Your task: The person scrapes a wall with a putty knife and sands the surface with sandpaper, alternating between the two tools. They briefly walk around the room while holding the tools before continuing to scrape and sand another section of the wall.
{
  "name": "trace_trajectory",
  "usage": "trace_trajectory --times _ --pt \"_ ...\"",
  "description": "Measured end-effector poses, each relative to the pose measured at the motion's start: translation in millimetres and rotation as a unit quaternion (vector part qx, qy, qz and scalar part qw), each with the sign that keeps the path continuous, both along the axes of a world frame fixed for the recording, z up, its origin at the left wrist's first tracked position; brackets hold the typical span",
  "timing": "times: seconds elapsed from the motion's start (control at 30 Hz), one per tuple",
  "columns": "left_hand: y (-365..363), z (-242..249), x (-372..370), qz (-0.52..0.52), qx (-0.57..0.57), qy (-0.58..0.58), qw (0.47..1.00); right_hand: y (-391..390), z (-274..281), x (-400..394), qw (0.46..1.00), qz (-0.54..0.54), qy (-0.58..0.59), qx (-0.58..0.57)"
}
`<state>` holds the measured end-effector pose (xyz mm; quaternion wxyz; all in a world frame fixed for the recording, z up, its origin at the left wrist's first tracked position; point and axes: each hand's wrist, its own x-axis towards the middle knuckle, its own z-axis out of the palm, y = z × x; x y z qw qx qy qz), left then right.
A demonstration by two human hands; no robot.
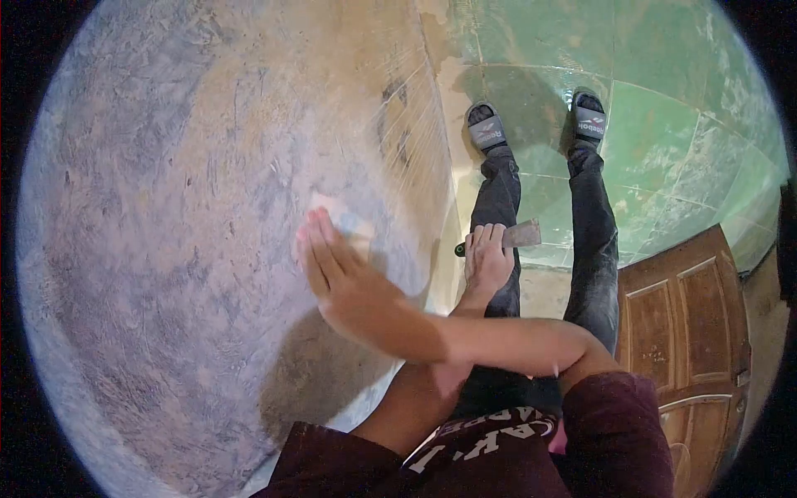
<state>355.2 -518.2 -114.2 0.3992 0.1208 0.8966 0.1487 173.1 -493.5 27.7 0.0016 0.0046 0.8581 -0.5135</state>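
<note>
My left hand (490, 256) is closed around a putty knife (521, 234), its wide metal blade pointing right and its dark handle end showing on the left. Crossing over the left forearm, my right arm reaches to the rough plastered wall (207, 249). There my right hand (332, 266) lies with fingers together over a pale sheet (359, 241) that looks like sandpaper, pressed against the wall. The sheet's edges show beyond the fingers; the hand covers the rest. The fingers are slightly blurred.
Green floor tiles (647, 124) with whitish dust spread under my slippered feet (588, 124). A brown panelled wooden door (689, 324) stands at the right. The wall meets the floor along an edge left of my feet, with scratched, darker patches (397, 124) nearby.
</note>
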Motion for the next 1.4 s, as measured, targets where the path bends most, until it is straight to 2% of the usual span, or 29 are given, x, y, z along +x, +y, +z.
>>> trace_trajectory --times 0.03,0.1,0.13,0.17,0.23,0.3,0.37,0.47,0.57,0.67,0.7,0.77,0.8,0.9,1.0,1.03,1.1,1.13,1.2,1.3,1.4 --pt "-1.1 0.8 1.6 0.001 -0.002 -0.002 1.0 0.3 -7.3 -1.5 1.0 0.001 -0.002 -0.002" --pt "-2.3 -1.7 7.5 0.001 -0.025 -0.001 1.0 31.1 -30.3 -35.8 0.991 -0.009 -0.01 0.131" --pt "0.8 -0.9 6.7 0.003 -0.022 -0.001 1.0 13.6 -53.9 -48.4 0.995 -0.085 -0.009 0.043" --pt "3.3 0.7 5.3 0.005 -0.023 -0.012 1.0 10.4 -49.4 -40.8 0.995 -0.084 -0.008 0.045" --pt "2.3 1.9 3.4 0.005 -0.027 -0.021 0.999 0.3 -26.0 -20.6 0.995 -0.06 -0.024 -0.08" --pt "-0.9 1.8 0.2 -0.005 0.008 -0.007 1.0 -18.7 -23.7 -3.3 0.996 -0.058 -0.012 -0.069" --pt "-3.7 1.6 3.0 -0.007 -0.004 -0.015 1.0 -18.6 -27.6 -8.2 0.997 -0.05 -0.005 -0.063" --pt "-2.7 1.8 0.5 -0.028 -0.045 -0.048 0.997 8.1 -71.3 -63.5 0.995 -0.062 -0.046 0.055" --pt "-3.9 -0.9 4.2 -0.002 -0.005 -0.006 1.0 -5.7 -21.3 -18.1 0.998 -0.018 -0.038 0.049" --pt "-3.2 1.5 -0.5 -0.009 -0.014 -0.015 1.0 -9.5 -17.0 -7.6 0.996 -0.012 -0.002 0.086" --pt "-4.4 1.6 0.6 -0.009 -0.015 -0.017 1.0 -11.4 -28.8 -13.7 0.996 -0.012 -0.005 0.084" --pt "-3.3 -1.7 3.8 -0.002 -0.039 -0.027 0.999 8.1 -58.2 -50.4 0.986 0.012 -0.048 0.159" --pt "-0.6 0.0 0.7 -0.025 -0.063 -0.039 0.997 9.0 -61.0 -51.6 0.988 -0.014 -0.057 0.144" --pt "-1.0 1.1 -2.6 -0.026 -0.037 -0.033 0.998 -4.3 -20.4 -15.2 0.994 -0.018 -0.046 0.098" --pt "-6.4 0.1 -1.0 -0.011 -0.02 -0.011 1.0 -9.3 -23.9 -12.6 0.995 0.014 -0.03 0.097" --pt "-7.9 0.5 2.9 -0.006 -0.024 -0.01 1.0 -8.0 -35.4 -26.0 0.995 0.014 -0.034 0.093" --pt "-8.6 -3.5 5.4 -0.02 -0.039 -0.01 0.999 2.7 -73.8 -67.0 0.986 -0.058 -0.056 0.147" --pt "-9.0 -4.3 4.3 -0.028 -0.038 -0.02 0.999 4.3 -75.6 -65.7 0.985 -0.055 -0.055 0.153" --pt "-5.5 -4.9 5.1 -0.019 -0.043 -0.026 0.999 2.2 -70.8 -59.1 0.989 -0.043 -0.045 0.137" --pt "-6.5 -4.4 5.5 -0.006 -0.004 -0.008 1.0 -4.8 -11.1 -8.6 0.995 0.016 -0.002 0.099" --pt "-5.0 -6.0 7.0 -0.016 -0.025 -0.008 1.0 3.8 -34.1 -28.4 0.993 0.003 -0.036 0.11"
